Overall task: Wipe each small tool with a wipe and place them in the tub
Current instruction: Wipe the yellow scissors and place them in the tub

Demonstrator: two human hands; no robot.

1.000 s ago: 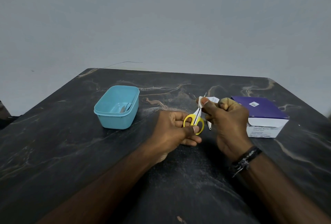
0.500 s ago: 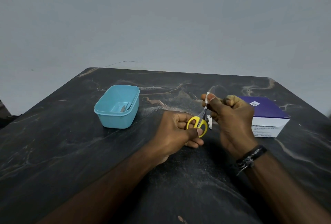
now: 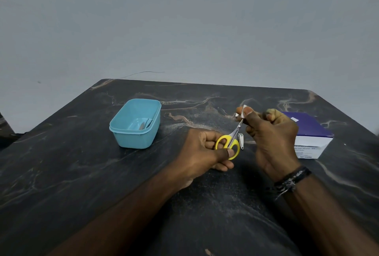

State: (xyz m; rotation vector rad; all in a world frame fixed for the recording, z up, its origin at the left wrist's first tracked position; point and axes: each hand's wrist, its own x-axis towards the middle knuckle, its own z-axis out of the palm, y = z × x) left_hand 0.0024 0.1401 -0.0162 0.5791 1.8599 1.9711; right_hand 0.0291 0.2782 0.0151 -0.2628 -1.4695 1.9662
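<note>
A: How are the scissors [image 3: 229, 143] held?

B: The yellow loops are gripped by the left hand [image 3: 202, 151] at frame centre. The blades run up and to the right, where the tips are pinched in the wipe [image 3: 243, 110] by the right hand [image 3: 270, 139].

A: And the tub [image 3: 135, 124]?

B: It is set left of centre, nearer the left hand, with 1 or 2 tools seen inside. A nail clipper [image 3: 241, 140] is seen just beside the loops.
</note>
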